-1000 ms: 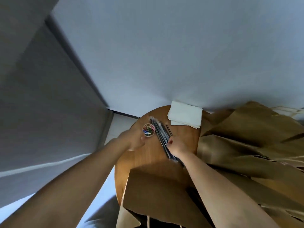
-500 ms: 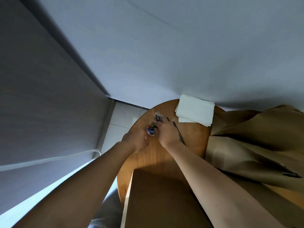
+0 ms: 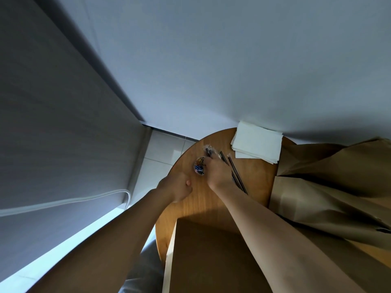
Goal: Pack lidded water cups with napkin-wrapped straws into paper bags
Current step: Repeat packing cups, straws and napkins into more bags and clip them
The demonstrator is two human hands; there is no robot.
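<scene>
— Two hands over the round wooden table (image 3: 211, 204); what sits furthest left?

— Grey wall, a pale cable (image 3: 63, 203) trailing along its base, a strip of tiled floor (image 3: 163, 149). Then the left hand (image 3: 176, 187), at the table's left edge. Fingers curled into a loose fist, thumbnail showing. Whether anything is inside the fist, cannot tell.

— Next along?

— Small round container of coloured paper clips (image 3: 199, 166), just beyond the left hand, apart from it. The right hand (image 3: 219, 173) is beside it, fingertips reaching down at the container's right rim. Fingers bent and bunched; whether they pinch a clip or a straw is hidden.

— Straws?

— Dark straws (image 3: 237, 176) in clear wrappers lie on the wood under and just right of the right hand, ends poking out past the fingertips towards the wall.

— And the napkins?

— White napkins (image 3: 257, 148), a flat stack at the table's far edge against the wall, near the straw tips.

— Bags?

— One brown paper bag (image 3: 211, 256) at the near edge, between the forearms. More crumpled paper bags (image 3: 330, 182) piled on the right side, overlapping the table's rim.
</scene>
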